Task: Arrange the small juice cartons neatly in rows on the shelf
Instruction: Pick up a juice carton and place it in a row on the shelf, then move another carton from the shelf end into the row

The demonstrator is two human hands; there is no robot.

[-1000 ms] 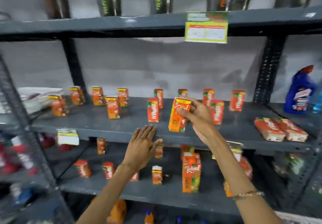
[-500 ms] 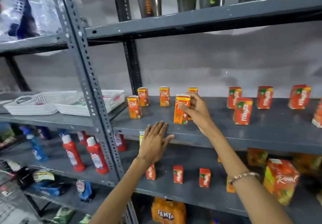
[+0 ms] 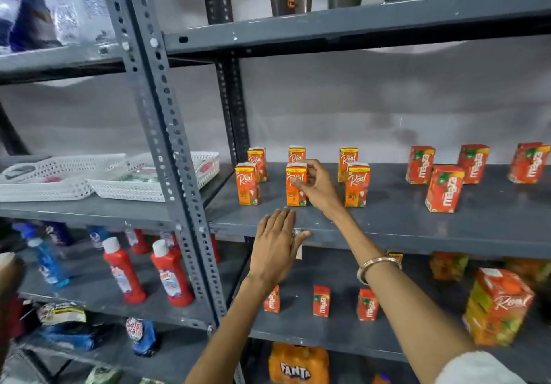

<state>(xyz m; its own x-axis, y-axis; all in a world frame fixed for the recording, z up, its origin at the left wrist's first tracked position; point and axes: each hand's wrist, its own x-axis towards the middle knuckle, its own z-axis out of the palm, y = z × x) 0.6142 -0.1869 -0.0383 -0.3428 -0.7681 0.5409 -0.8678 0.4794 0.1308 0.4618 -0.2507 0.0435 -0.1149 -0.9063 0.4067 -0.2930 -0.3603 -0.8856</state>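
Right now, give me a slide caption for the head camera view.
Right hand sets a Real juice carton into the front row on the grey shelf; left hand rests on its edge.

Head cam, close, facing shelf (image 3: 387, 228)

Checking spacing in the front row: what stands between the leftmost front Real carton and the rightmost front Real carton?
In the head view, one Real carton stands between the leftmost and rightmost, with the right hand gripping it; bare shelf either side.
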